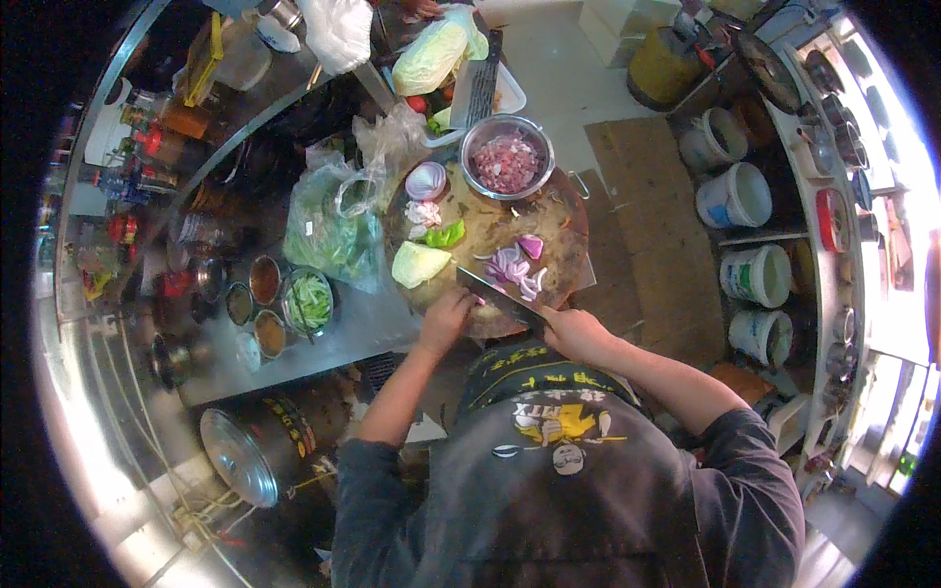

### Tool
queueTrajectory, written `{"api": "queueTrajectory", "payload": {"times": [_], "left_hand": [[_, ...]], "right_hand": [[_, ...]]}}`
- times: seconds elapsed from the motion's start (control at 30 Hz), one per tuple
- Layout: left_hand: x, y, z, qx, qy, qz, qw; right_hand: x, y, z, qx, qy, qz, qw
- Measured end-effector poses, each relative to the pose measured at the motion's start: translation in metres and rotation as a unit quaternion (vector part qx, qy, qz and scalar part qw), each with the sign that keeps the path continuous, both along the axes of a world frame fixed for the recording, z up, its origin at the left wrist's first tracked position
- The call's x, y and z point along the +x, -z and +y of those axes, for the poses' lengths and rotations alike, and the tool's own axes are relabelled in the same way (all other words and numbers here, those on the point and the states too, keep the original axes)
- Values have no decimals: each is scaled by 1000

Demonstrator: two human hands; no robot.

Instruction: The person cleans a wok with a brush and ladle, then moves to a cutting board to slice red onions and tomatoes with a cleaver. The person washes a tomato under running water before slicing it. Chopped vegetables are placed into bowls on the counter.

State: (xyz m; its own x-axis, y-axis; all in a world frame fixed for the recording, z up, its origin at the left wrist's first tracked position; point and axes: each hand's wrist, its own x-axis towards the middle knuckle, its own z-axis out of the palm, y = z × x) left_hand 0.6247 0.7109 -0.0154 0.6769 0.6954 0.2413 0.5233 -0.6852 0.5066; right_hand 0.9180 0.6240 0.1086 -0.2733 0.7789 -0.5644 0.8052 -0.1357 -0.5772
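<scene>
My right hand (581, 334) grips the handle of a cleaver (503, 298), whose blade slants across the near part of a round wooden chopping board (481, 220). Beside the blade, my left hand (447, 320) has its fingers curled down at the board. A small pink piece shows at its fingertips; whether they pinch it is unclear. Beyond the blade lie sliced red onion (507, 266) and an onion wedge (530, 246). A cabbage piece (420, 264), green pepper (445, 234), pale pinkish pieces (423, 214) and a halved onion (426, 181) sit along the board's left side.
A steel bowl of chopped meat (506, 163) stands at the board's far edge. Behind it, another cleaver (476, 92) rests on a white tray (514, 95) with vegetables. Bagged greens (331, 228) and a bowl of cut greens (309, 300) are left. White buckets (735, 195) line the right.
</scene>
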Motion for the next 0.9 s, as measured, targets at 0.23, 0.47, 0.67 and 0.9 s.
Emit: {"api": "queueTrajectory", "payload": {"times": [0.23,0.47,0.67,0.9], "left_hand": [[2,-16,3,-4,2,-25,1000],[7,-19,5,-5,-10,-39,999],[6,-17,6,-2,-4,-26,1000],[5,-20,4,30,1,-28,999]], "right_hand": [[-8,-5,1,-5,-26,-40,999],[-12,-11,2,5,-30,-33,999],[-19,-16,9,-39,-22,-24,999],[-24,-7,8,-11,10,17,1000]]}}
